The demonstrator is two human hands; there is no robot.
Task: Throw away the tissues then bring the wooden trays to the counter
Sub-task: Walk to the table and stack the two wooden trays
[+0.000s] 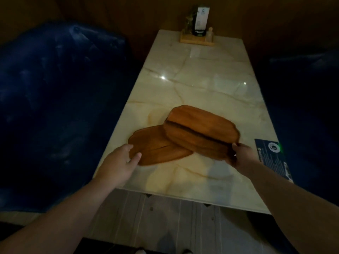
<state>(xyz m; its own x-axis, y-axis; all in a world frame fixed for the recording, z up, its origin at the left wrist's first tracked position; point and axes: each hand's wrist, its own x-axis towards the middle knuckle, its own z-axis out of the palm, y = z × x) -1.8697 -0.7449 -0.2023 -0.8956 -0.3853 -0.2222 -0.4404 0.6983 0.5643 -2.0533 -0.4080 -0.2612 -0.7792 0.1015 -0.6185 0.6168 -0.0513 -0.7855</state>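
wooden trays: lower tray (157, 147) flat on marble table (201, 85), upper tray (200, 131) tilted across it.
right hand (240, 154): closed on upper tray's near end.
left hand (122, 162): fingers spread on lower rim, grip probably not closed.
tip: square upper tray over lower, then lift both level.

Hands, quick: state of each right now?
Left hand: open, fingers resting on the edge of the lower wooden tray.
Right hand: closed on the upper wooden tray, lifting one end.

2 overlapping trays (183, 136) on table (201, 85)
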